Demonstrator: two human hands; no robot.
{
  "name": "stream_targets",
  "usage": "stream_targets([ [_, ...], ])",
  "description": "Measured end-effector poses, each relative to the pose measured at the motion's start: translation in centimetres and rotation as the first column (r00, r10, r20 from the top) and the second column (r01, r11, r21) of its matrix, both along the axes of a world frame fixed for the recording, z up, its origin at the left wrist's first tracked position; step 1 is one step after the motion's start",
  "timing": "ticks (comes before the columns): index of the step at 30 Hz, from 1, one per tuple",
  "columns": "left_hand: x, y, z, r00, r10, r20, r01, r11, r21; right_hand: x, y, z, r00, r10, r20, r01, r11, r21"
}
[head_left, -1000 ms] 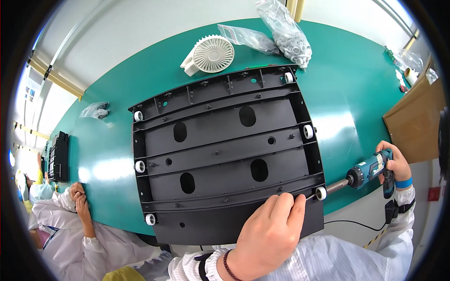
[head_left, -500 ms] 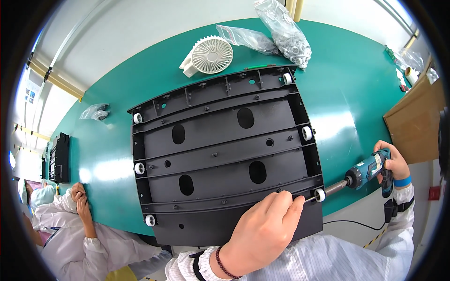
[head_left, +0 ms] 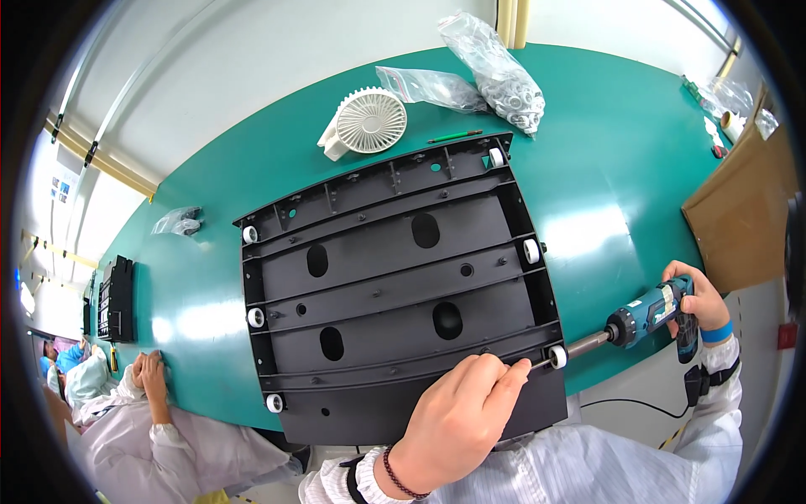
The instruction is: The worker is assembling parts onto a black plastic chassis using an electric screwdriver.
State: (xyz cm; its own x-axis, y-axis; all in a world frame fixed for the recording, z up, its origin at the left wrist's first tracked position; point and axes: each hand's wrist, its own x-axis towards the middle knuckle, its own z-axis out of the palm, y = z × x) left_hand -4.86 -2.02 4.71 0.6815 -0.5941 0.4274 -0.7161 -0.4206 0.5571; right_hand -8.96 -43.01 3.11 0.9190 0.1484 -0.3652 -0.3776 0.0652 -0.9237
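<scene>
A large black ribbed tray-like panel lies on the green table, with white wheels along its left and right sides. My left hand is closed over its near right part, pinching a thin metal rod whose far end meets the inner side of the near right wheel. The rod's other end is hidden in my fingers. My right hand grips a teal and black cordless driver off the panel's right side. Its long metal socket points at that same wheel's outer side.
Behind the panel lie a white handheld fan, a green pen and plastic bags of rings. A cardboard box stands at the right. Another person's hands rest at the table's left edge, near a black part.
The whole view has shifted a little, so the panel appears slightly left and lower. Both hands keep their grips, with rod and driver still at the same wheel.
</scene>
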Motion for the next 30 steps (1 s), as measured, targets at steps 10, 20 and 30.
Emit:
stream_targets([
  [10, 0.3, -0.2, -0.2, 0.994, -0.025, 0.11, 0.027, 0.999, -0.024, 0.6, 0.9, 0.6, 1.0, -0.028, -0.004, 0.028, 0.998, -0.052],
  [20, 0.0, -0.3, -0.3, 0.978, -0.013, 0.208, -0.002, 0.998, 0.07, 0.2, 1.0, 1.4, 0.995, -0.094, -0.046, 0.092, 0.995, -0.042],
  [30, 0.0, -1.9, -0.2, 0.965, -0.015, 0.264, -0.021, 0.991, 0.133, -0.2, 0.7, 1.5, 0.996, -0.091, -0.01, 0.091, 0.996, 0.022],
])
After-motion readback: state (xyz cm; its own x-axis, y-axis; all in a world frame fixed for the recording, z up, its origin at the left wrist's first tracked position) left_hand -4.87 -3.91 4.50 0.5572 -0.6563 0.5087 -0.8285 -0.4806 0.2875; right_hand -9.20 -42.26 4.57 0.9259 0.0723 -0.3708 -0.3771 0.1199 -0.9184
